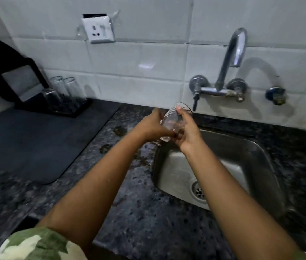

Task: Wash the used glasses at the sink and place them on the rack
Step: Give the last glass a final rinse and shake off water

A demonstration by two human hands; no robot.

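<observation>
Both hands hold one clear glass (173,121) above the sink's back-left corner.

The left hand (153,126) grips the glass from the left, fingers curled under its base; the right hand (187,130) grips it from the right, thumb near the rim; the glass is tilted, mouth towards the wall; the steel sink (257,156) sits in the counter (141,209); the rack (69,107), at the counter's back-left, carries upturned glasses (66,91); the tap (231,59) projects from the tiled wall.
</observation>
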